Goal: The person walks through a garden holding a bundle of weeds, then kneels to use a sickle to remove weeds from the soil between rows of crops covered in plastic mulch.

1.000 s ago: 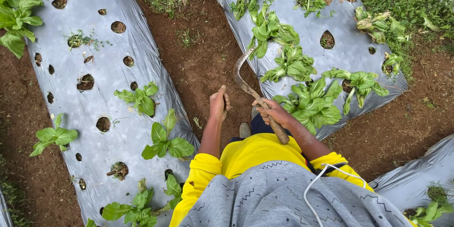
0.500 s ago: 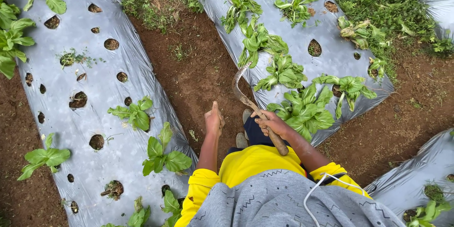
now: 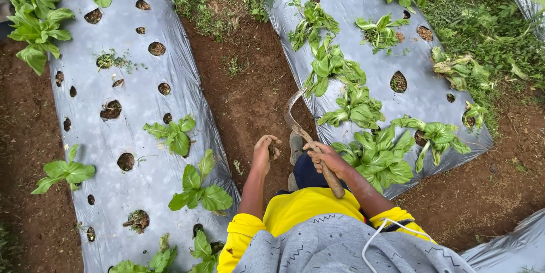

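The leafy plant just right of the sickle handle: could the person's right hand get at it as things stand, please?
Probably not without a change: the right hand is closed around the sickle, so its fingers are taken up. The leafy plant itself lies close beside that hand on the plastic-covered bed, with nothing between them.

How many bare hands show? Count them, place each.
2: left hand, curled, above the brown soil path; right hand gripping a wooden-handled curved metal sickle. None seem hidden.

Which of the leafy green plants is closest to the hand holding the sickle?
The big leafy plant at the near edge of the right-hand plastic-covered bed, just beside the right hand gripping the sickle. The other plants sit farther away.
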